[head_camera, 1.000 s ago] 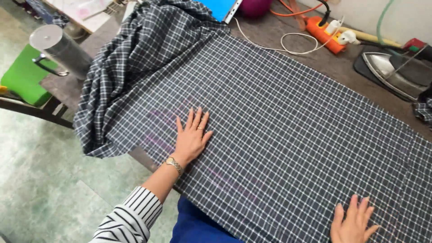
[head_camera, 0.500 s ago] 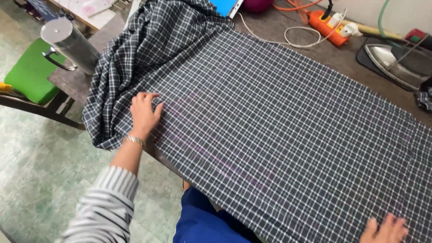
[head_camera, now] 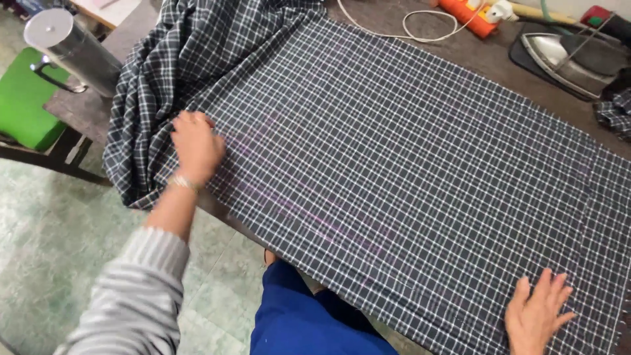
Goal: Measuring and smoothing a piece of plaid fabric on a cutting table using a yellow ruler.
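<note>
Dark checked cloth (head_camera: 407, 164) with thin white lines covers most of the table (head_camera: 85, 108), flat over the middle and right, bunched in loose folds at the far left where it spills over the table's corner. Since a moment ago the left hand (head_camera: 195, 146) has slid further left and away along the cloth to the start of those folds; its fingers are curled onto the fabric, though I cannot tell whether they pinch it. The right hand (head_camera: 536, 315) has come up a little into view at the near edge, fingers spread flat, pressing the cloth and gripping nothing.

The cloth's near edge runs just along the table's front, above blue trousers (head_camera: 309, 315). Beyond its far edge lies a bare strip of tabletop with a white cable (head_camera: 427, 29), an orange power strip (head_camera: 470, 13) and an iron (head_camera: 572, 56) on its mat. A metal canister (head_camera: 69, 49) stands just left of the folds, beside a green seat (head_camera: 23, 102).
</note>
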